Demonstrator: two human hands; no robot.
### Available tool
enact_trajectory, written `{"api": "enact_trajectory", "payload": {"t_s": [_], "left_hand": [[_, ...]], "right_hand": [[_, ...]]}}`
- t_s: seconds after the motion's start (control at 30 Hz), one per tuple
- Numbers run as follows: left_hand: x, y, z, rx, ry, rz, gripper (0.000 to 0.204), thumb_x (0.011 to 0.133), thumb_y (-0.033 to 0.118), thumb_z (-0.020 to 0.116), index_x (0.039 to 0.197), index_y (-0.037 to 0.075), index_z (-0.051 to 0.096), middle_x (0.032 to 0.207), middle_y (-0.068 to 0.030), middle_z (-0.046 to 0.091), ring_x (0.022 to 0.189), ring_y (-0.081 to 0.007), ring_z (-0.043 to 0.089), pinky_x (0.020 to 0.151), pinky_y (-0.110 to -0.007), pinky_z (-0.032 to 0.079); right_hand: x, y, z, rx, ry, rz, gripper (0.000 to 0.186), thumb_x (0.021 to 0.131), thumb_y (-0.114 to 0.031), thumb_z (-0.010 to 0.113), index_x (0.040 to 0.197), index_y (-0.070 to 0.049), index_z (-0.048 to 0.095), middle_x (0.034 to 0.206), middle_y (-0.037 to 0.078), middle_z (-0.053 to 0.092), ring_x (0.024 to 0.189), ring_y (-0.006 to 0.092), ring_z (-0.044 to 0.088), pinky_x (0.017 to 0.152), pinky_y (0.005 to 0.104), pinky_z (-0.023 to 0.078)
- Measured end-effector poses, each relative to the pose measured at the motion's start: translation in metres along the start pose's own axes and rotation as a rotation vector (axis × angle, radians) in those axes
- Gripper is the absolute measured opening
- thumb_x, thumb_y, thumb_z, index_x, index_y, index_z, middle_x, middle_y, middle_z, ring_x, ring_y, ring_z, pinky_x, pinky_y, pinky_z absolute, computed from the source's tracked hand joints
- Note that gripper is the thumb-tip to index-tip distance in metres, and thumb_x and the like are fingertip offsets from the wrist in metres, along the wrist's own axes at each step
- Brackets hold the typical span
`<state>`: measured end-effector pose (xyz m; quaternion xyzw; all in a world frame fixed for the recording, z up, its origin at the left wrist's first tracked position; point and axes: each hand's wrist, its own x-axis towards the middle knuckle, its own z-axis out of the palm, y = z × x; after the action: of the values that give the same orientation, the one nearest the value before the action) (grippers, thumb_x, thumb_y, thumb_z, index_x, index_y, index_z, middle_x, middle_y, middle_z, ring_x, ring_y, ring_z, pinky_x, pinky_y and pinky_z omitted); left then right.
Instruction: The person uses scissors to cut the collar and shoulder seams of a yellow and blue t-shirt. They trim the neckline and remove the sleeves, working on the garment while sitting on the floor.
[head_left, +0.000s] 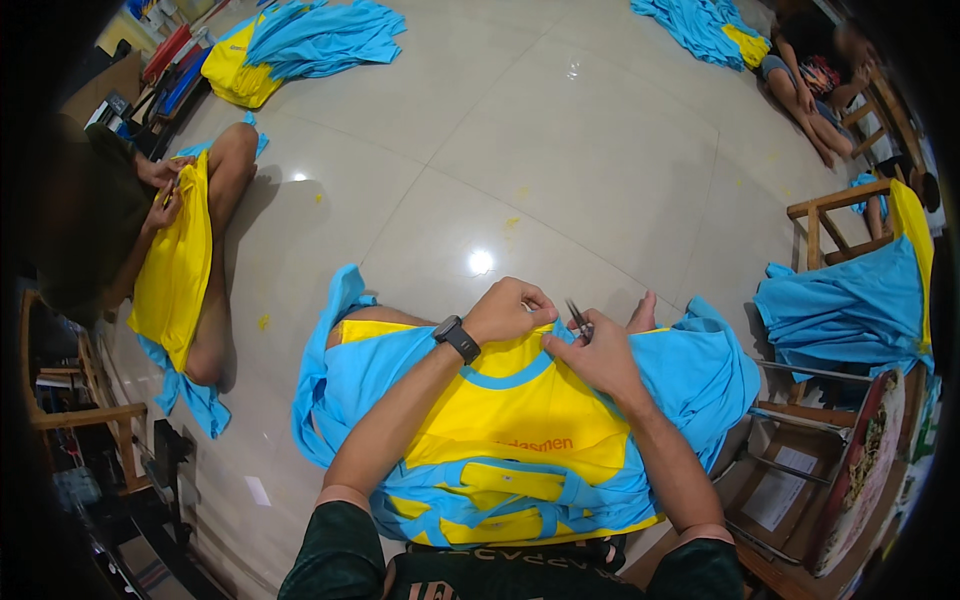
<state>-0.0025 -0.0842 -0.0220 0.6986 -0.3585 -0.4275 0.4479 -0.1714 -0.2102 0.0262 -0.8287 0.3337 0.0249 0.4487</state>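
Observation:
A yellow and light-blue T-shirt lies spread over my lap, its blue neckband curving below my hands. My left hand, with a dark watch on the wrist, pinches the shirt fabric by the neckband. Close on its right, my right hand is closed around small dark thread snips, whose tips point up and away from me. The thumb of that hand rests against the blue edge of the shirt. Whether the snip blades are apart is too small to tell. Folded blue and yellow cloth bunches near my waist.
At left a seated person handles a yellow garment. Blue and yellow shirts lie piled at far left, with another pile at far right near a second person. Shirts hang over a wooden chair; a round-cushioned stool leans at right.

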Motion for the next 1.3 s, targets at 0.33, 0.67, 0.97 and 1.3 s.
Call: {"api": "enact_trajectory", "payload": {"t_s": [0.33,0.67,0.97,1.3], "left_hand": [[-0.013,0.003,-0.005,-0.07,0.055,0.112,0.024,0.096,0.023,0.074,0.102,0.0,0.078,0.091,-0.0115,0.078,0.084,-0.0169,0.069,0.082,-0.033,0.055],[-0.019,0.013,-0.016,-0.185,-0.036,0.101,0.024,0.097,0.02,0.073,0.104,-0.003,0.077,0.098,-0.0105,0.078,0.094,-0.0167,0.069,0.09,-0.034,0.055],[-0.021,0.014,-0.018,-0.173,-0.036,0.097,0.024,0.097,0.02,0.072,0.104,-0.002,0.078,0.098,-0.0108,0.078,0.095,-0.0171,0.07,0.091,-0.034,0.055],[-0.02,0.009,-0.019,-0.24,-0.154,0.043,0.021,0.103,0.018,0.065,0.107,0.0,0.075,0.1,-0.0089,0.076,0.092,-0.0141,0.068,0.087,-0.031,0.054]], "right_hand": [[0.006,0.015,-0.013,0.455,-0.24,0.236,0.023,0.081,-0.005,0.073,0.1,0.007,0.069,0.071,0.003,0.063,0.057,0.0164,0.058,0.054,0.0322,0.048],[0.003,0.003,-0.035,0.883,-0.492,0.41,0.017,0.081,0.009,0.063,0.097,0.005,0.063,0.064,-0.005,0.044,0.045,0.0049,0.035,0.043,0.0258,0.021],[0.001,0.004,-0.04,0.832,-0.541,0.342,0.022,0.078,0.012,0.062,0.099,0.006,0.063,0.066,-0.004,0.048,0.048,0.0044,0.039,0.043,0.0252,0.022],[0.003,0.005,-0.036,0.981,-0.563,0.446,0.01,0.089,-0.002,0.063,0.098,0.002,0.062,0.068,-0.003,0.047,0.048,0.0061,0.034,0.044,0.0251,0.022]]}}
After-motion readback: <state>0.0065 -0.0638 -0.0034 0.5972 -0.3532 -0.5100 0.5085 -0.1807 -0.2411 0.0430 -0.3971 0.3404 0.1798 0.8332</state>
